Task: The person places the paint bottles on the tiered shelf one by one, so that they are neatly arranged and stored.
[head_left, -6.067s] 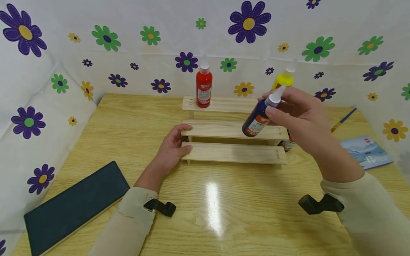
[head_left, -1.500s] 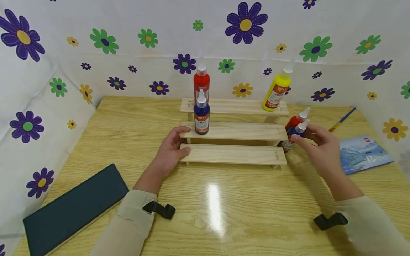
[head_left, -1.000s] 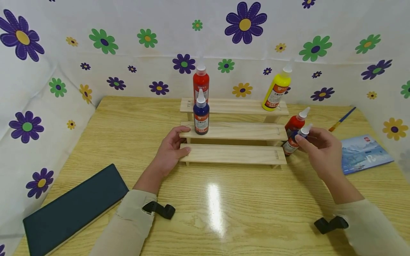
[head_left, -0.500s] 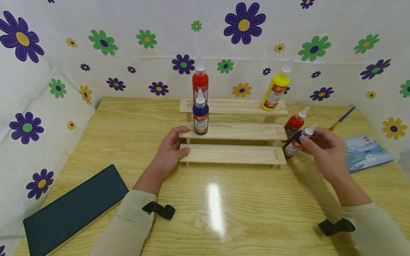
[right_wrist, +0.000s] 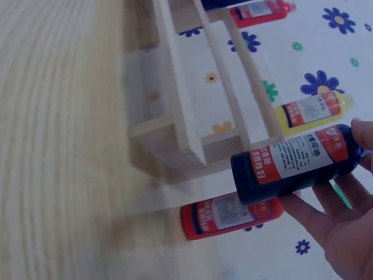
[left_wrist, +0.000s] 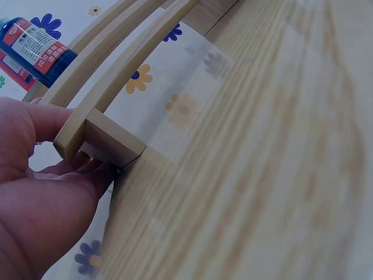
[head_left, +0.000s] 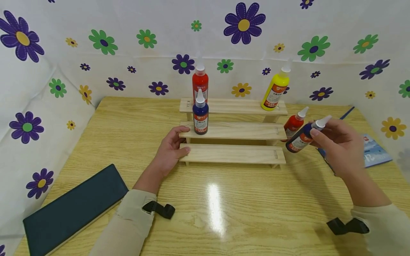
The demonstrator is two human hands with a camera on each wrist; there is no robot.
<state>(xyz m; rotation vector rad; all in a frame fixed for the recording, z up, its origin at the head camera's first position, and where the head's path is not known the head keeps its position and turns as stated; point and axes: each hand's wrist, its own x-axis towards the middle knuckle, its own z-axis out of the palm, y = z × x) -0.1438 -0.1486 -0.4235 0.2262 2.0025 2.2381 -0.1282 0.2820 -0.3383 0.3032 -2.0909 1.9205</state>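
Observation:
My right hand [head_left: 342, 147] holds a dark blue bottle [head_left: 301, 141] by its upper part, tilted with the white nozzle up to the right; the right wrist view shows its label too. Just behind it a red bottle [head_left: 293, 125] stands on the table beside the rack's right end. My left hand [head_left: 168, 151] grips the left end of the three-step wooden rack [head_left: 234, 153], thumb on the lowest step, as the left wrist view [left_wrist: 52, 192] also shows. A second blue bottle [head_left: 200, 119] stands at the middle step's left. On the top step stand another red bottle [head_left: 200, 83] and a yellow bottle [head_left: 275, 90].
A dark flat board [head_left: 77, 206] lies on the table at the left. To the right are a blue booklet [head_left: 378, 151], partly behind my right hand, and a paintbrush [head_left: 347, 113]. A flowered white cloth [head_left: 134, 78] hangs behind the table.
The right hand has set one blue bottle on the middle step, then taken hold of another beside the rack and lifted it rightward. The left hand stays on the rack.

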